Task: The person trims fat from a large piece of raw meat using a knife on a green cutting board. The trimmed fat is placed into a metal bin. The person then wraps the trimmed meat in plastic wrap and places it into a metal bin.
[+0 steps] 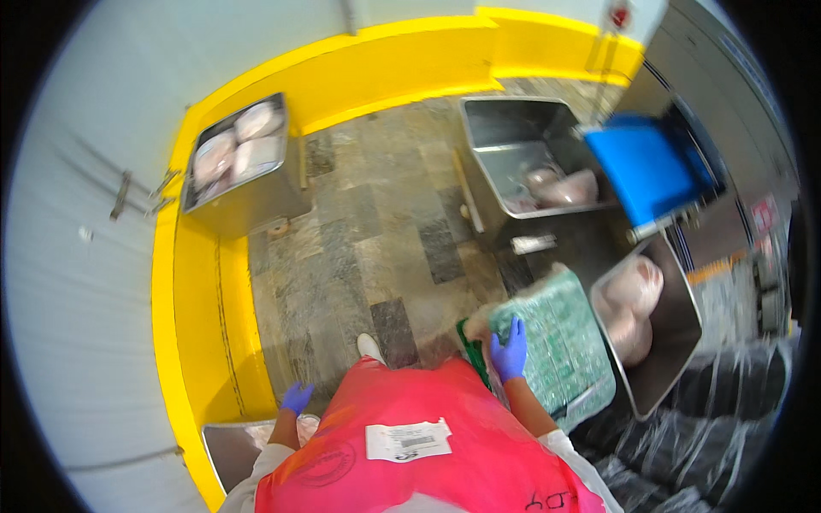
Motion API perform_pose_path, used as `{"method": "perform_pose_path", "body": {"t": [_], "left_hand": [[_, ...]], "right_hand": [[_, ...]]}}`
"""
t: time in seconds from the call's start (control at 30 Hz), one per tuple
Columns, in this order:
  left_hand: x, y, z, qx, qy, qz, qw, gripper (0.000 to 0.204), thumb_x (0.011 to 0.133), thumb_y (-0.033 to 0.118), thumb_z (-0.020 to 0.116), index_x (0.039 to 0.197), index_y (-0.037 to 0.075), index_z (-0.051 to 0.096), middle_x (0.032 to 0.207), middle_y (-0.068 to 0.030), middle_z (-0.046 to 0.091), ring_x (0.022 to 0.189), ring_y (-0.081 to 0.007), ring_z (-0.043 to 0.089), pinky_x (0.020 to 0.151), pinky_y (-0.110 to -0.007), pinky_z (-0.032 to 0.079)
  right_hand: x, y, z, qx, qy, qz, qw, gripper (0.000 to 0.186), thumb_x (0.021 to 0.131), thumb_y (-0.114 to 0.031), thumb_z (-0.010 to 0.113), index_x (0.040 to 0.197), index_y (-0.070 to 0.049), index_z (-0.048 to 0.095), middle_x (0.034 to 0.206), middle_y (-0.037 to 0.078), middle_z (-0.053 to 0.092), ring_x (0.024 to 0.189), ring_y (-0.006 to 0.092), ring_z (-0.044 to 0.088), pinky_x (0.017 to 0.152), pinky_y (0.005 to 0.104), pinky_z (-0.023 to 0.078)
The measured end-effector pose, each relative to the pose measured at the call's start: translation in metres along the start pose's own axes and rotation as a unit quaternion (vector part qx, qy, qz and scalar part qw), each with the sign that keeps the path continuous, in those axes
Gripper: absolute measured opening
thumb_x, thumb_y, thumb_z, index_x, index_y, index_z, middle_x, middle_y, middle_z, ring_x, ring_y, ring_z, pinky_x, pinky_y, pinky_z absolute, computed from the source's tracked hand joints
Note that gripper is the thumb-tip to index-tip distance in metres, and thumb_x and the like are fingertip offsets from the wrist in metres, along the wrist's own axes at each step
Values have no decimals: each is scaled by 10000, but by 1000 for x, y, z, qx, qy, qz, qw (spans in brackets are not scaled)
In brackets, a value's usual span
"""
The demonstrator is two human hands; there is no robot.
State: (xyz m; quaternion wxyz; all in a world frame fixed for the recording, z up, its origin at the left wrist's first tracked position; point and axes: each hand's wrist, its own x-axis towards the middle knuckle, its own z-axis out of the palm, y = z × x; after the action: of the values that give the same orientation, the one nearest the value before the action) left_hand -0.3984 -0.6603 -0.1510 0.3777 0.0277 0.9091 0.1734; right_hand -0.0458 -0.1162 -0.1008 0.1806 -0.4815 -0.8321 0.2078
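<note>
My right hand (510,350), in a purple glove, rests with its fingers spread on the near left part of a green block wrapped in clear plastic (560,342). The block looks like a stack of flat green pieces. Beside the block, at its left edge, some pale, blurred material shows. My left hand (297,398), also gloved in purple, hangs low at my left side, fingers loosely extended and holding nothing that I can see. Just below it stands a metal bin (224,453) with pale contents, partly hidden by my arm.
Metal bins with pale pink, meat-like pieces stand at the far left (256,209), far right (487,179) and near right (663,372). A blue panel (641,167) juts out at right. Black plastic wrap (727,410) covers something at lower right. A yellow curb (385,68) edges the tiled floor.
</note>
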Motion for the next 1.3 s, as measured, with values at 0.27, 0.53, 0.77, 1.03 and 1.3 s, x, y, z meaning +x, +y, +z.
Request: {"method": "perform_pose_path", "body": {"t": [0.27,0.53,0.77,1.03,1.3], "left_hand": [[75,-41,-23,-83,27,8,996,833,909,578,634,1431,-67,574,1498,-294,548,1415,-400,521,1189,-448,405],[140,-150,-45,9,98,51,994,581,962,524,545,1130,1,732,1210,-318,689,1156,-495,647,1022,-548,500],[141,-172,-116,86,59,44,994,387,996,387,515,1092,82,732,1068,-262,729,974,-491,684,892,-575,537],[162,-104,-129,-108,43,-36,993,287,980,279,527,1008,63,712,1033,-242,737,956,-449,705,833,-557,547],[203,-85,-201,-245,118,-173,947,498,953,448,602,1132,8,754,1128,-257,746,1075,-430,706,974,-471,536]], "right_hand": [[39,-71,54,0,-173,33,984,804,885,-416,761,1498,33,499,1355,309,633,1246,447,626,1059,472,506],[52,-64,97,-27,-337,101,936,599,876,-464,724,1196,43,736,1127,255,758,1067,406,731,931,444,576],[82,-135,145,-79,-443,113,886,492,886,-447,709,1076,1,782,1075,250,765,1045,384,743,925,443,574],[206,-226,235,-13,-383,3,924,406,905,-388,715,1015,-7,800,960,196,790,913,347,761,841,432,586],[324,-330,346,34,-460,86,883,358,927,-329,731,1003,16,789,788,108,754,692,201,692,684,385,556]]}}
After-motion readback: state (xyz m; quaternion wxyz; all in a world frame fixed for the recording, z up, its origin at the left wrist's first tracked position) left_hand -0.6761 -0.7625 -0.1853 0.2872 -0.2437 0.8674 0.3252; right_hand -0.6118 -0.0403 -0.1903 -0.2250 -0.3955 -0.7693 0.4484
